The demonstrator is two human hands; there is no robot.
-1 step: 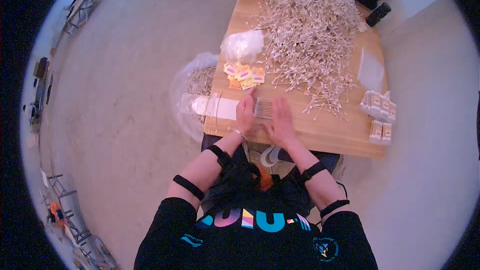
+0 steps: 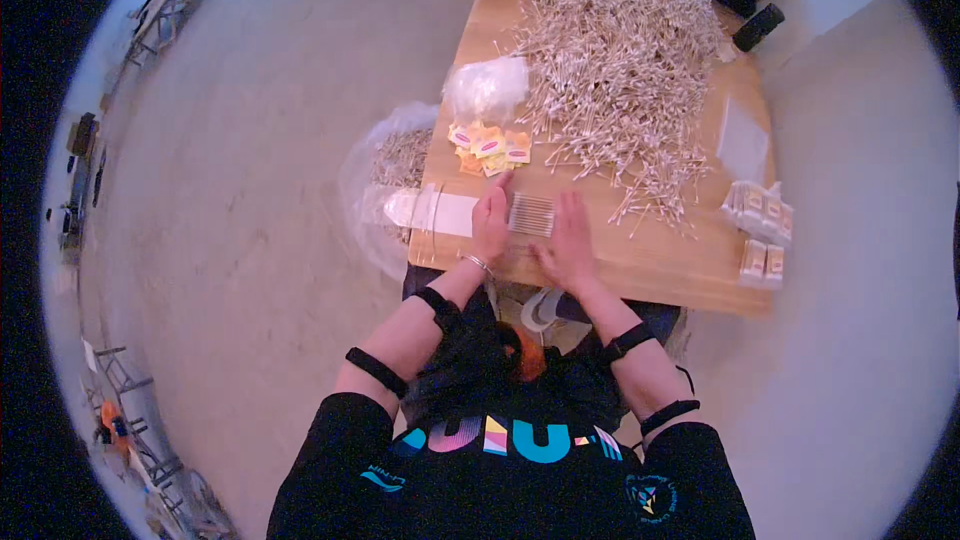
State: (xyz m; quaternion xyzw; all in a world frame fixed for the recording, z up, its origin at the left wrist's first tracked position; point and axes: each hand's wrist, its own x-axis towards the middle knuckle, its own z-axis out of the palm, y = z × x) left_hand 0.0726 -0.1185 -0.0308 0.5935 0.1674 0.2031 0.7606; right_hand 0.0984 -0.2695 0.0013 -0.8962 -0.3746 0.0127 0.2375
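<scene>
A short, neat row of cotton swabs lies on the wooden table near its front edge. My left hand rests flat against the row's left side. My right hand lies flat against its right side. Neither hand closes its fingers around anything. A big heap of loose cotton swabs covers the far half of the table. Small orange and yellow paper cards lie just beyond my left hand.
A pile of clear plastic bags sits behind the cards. Filled packets are stacked at the right edge. A large clear bag of swabs hangs off the table's left side. A tape roll rests in my lap.
</scene>
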